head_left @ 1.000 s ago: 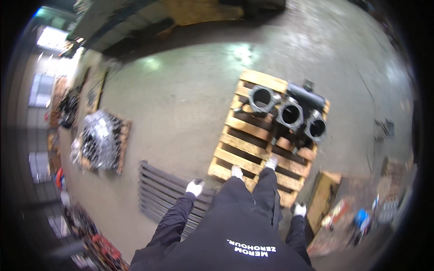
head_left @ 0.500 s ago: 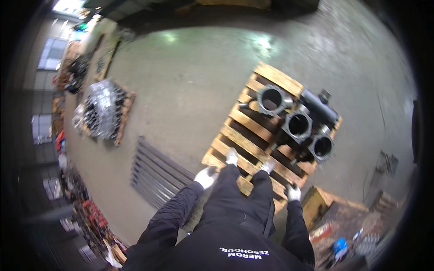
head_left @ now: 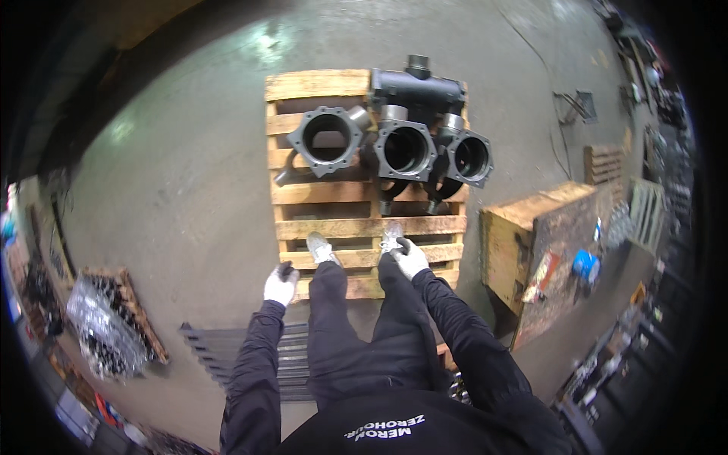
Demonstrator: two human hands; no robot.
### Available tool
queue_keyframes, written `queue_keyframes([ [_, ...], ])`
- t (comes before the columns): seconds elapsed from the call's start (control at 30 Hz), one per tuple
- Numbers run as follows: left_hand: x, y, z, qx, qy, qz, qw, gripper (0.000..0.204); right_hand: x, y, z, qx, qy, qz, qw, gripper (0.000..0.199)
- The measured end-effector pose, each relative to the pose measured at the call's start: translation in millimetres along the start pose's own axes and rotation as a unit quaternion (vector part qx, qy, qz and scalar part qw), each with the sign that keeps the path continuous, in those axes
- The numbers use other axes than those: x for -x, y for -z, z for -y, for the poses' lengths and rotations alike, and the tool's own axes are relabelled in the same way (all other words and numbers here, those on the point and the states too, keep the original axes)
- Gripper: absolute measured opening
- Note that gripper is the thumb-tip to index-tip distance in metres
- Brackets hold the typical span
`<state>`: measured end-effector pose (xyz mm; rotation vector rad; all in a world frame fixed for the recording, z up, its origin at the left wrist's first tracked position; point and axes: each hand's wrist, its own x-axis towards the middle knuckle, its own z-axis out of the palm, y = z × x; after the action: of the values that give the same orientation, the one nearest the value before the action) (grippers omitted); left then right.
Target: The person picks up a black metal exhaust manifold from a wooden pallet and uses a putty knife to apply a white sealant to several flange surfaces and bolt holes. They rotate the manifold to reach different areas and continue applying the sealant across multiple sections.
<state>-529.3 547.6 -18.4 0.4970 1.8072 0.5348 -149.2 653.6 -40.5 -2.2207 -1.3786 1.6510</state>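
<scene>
I stand on the near slats of a wooden pallet (head_left: 326, 227), in pale shoes. My left hand (head_left: 281, 285), in a white glove with dark fingertips, hangs beside the pallet's near left corner, fingers loosely apart, holding nothing. In a matching glove, my right hand (head_left: 410, 258) is above the near slats by my right leg, its fingers partly spread and empty. Farther along the pallet stand three dark metal castings with round flanged openings: a left casting (head_left: 305, 136), a middle casting (head_left: 427, 148) and a right casting (head_left: 485, 163). Behind them lies a dark cylindrical casting (head_left: 432, 91).
To the right stands a wooden crate (head_left: 497, 250) beside a worn board (head_left: 557, 280) bearing a blue container (head_left: 585, 265). Dark metal bars (head_left: 292, 364) lie on the floor by my left arm. A plastic-wrapped load (head_left: 102, 326) sits at far left. A cable (head_left: 550, 76) crosses the floor.
My view has turned to the right, so the pallet now appears square ahead. My right hand has come up and inward, in front of my leg; my left hand stays low at the side.
</scene>
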Motion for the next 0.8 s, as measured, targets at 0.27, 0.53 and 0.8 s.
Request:
queue_keyframes([
  [0.27,-48.7,9.1,-47.6,-0.059,-0.084,0.04,0.994,0.038,3.7,2.0,-60.6,-0.014,-0.102,-0.046,0.994,0.061],
  [0.53,7.8,-103.0,-97.6,-0.126,-0.139,0.083,0.979,0.033,-70.3,48.9,-145.6,0.038,-0.162,-0.058,0.984,0.102],
  [0.8,-42.1,-379.3,-210.3,-0.369,-0.562,0.079,0.736,0.069,-246.3,61.1,-225.5,-0.122,-0.096,-0.102,0.983,0.114],
])
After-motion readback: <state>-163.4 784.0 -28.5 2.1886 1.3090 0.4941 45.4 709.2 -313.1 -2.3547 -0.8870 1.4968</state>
